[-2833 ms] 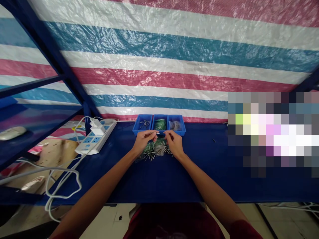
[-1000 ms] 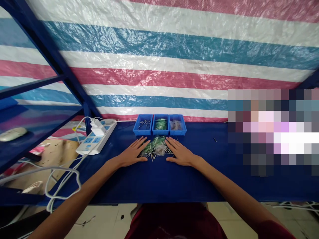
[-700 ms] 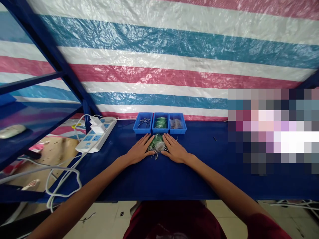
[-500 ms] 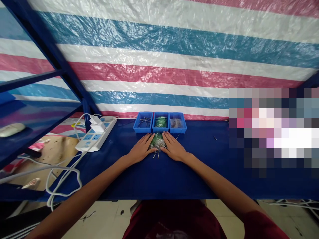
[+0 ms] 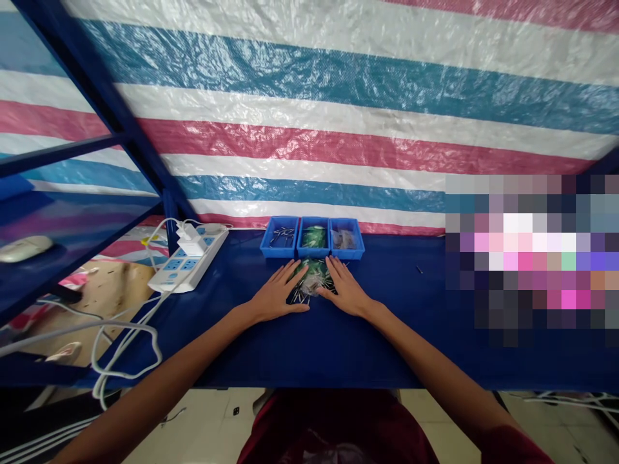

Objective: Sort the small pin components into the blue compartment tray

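On the blue table a loose pile (image 5: 313,281) lies between my hands, made up of thin metal pieces, green packets and clear plastic packets. My left hand (image 5: 278,293) rests flat along the pile's left side, fingers stretched out and thumb apart. On the other side my right hand (image 5: 347,289) lies flat with its fingers extended, thumb near the clear packets. Just beyond stand three blue bins: the left bin (image 5: 279,253) holds thin metal pieces, the middle bin (image 5: 314,252) green packets, the right bin (image 5: 347,254) clear packets with brownish contents.
A white power strip (image 5: 193,270) with a plugged-in adapter and loose white cables (image 5: 155,335) sits at the left. One small metal piece (image 5: 419,269) lies apart on the right of the table (image 5: 411,322). A striped plastic sheet (image 5: 309,142) hangs behind. The far right is pixelated.
My hands have moved slightly apart, the thumbs drawing away from each other. More of the pile shows between them, with the metal pieces spread wider.
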Demonstrator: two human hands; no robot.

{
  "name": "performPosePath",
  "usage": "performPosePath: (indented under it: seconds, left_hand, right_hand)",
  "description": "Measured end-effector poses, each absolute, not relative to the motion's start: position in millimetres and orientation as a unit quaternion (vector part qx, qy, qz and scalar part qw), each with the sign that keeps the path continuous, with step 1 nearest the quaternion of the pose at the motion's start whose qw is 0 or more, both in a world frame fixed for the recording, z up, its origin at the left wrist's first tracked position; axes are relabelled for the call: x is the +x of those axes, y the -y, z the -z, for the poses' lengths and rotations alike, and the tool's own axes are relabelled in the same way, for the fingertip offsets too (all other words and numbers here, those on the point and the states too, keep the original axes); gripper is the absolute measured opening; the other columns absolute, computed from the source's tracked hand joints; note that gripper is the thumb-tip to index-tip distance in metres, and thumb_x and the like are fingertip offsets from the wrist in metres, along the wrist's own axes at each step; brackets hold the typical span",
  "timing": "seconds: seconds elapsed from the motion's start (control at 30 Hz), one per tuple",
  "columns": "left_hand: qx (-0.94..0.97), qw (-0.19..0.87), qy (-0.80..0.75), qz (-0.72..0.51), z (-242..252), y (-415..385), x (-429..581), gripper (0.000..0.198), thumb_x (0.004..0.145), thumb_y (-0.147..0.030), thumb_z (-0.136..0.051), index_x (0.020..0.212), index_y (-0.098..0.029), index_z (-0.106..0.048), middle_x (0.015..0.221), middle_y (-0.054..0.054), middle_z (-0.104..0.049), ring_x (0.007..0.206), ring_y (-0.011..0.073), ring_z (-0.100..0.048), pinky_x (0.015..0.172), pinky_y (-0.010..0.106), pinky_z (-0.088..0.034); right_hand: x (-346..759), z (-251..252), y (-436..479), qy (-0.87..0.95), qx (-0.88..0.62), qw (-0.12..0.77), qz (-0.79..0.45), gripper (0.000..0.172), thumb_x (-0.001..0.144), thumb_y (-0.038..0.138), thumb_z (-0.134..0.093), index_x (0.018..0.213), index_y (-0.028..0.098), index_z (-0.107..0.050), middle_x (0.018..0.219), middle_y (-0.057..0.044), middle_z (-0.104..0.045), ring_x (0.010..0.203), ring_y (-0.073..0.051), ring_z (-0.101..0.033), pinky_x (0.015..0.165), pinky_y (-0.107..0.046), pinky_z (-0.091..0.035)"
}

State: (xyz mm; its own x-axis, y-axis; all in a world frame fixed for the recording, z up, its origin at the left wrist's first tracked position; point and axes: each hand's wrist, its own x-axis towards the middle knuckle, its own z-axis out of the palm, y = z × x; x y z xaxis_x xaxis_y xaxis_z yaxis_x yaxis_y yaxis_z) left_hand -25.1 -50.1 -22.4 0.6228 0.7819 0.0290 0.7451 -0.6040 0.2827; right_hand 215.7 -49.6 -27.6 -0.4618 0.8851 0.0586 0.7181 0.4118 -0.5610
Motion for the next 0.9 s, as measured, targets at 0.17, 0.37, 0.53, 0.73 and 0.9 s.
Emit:
performPosePath:
  seconds: [0.17,0.37,0.53,0.73,0.9]
  left_hand:
    - [0.884,0.104,-0.448,-0.083,29.0,47.2,-20.5,0.084,0.086,-0.070,-0.037,0.152,-0.023,-0.015,0.158,0.011,-0.015,0.146,0.0309,-0.012,0.116,0.047,-0.017]
    - [0.872,0.089,-0.472,-0.092,31.0,45.4,-12.8,0.077,0.089,-0.067,-0.033,0.151,-0.021,-0.023,0.157,0.012,-0.021,0.144,0.0311,-0.019,0.115,0.047,-0.022]
    - [0.871,0.099,-0.470,-0.102,30.3,45.1,-14.0,0.078,0.088,-0.067,-0.035,0.150,-0.021,-0.023,0.157,0.012,-0.021,0.144,0.0322,-0.018,0.114,0.048,-0.022]
    - [0.874,0.098,-0.459,-0.125,30.3,44.6,-16.3,0.078,0.088,-0.067,-0.037,0.151,-0.024,-0.020,0.158,0.010,-0.017,0.145,0.0311,-0.012,0.116,0.047,-0.018]
    - [0.883,0.082,-0.446,-0.124,26.6,46.2,-15.0,0.071,0.092,-0.062,-0.034,0.151,-0.025,-0.022,0.158,0.009,-0.017,0.146,0.0296,-0.008,0.118,0.049,-0.013]
  right_hand:
    - [215.5,32.0,46.5,0.811,-0.480,0.197,-0.271,0.085,0.091,0.062,-0.036,0.153,0.011,-0.008,0.158,-0.014,-0.006,0.147,-0.024,0.000,0.119,-0.046,-0.010]
    - [217.3,38.2,42.6,0.795,-0.466,0.290,-0.259,0.065,0.092,0.045,-0.043,0.148,0.015,-0.030,0.154,-0.013,-0.028,0.144,-0.024,-0.022,0.117,-0.045,-0.022]
    - [224.4,29.4,38.8,0.745,-0.520,0.377,-0.180,0.040,0.087,0.020,-0.043,0.124,0.017,-0.059,0.123,-0.012,-0.062,0.117,-0.023,-0.056,0.103,-0.041,-0.041]
    - [231.9,17.1,33.3,0.720,-0.639,0.247,-0.109,0.018,0.084,0.019,-0.052,0.094,0.018,-0.067,0.088,-0.006,-0.068,0.084,-0.019,-0.063,0.078,-0.030,-0.048]
    - [224.7,4.1,30.0,0.720,-0.676,0.129,-0.093,0.018,0.087,0.029,-0.053,0.089,0.018,-0.067,0.094,-0.010,-0.069,0.089,-0.024,-0.065,0.072,-0.031,-0.047]
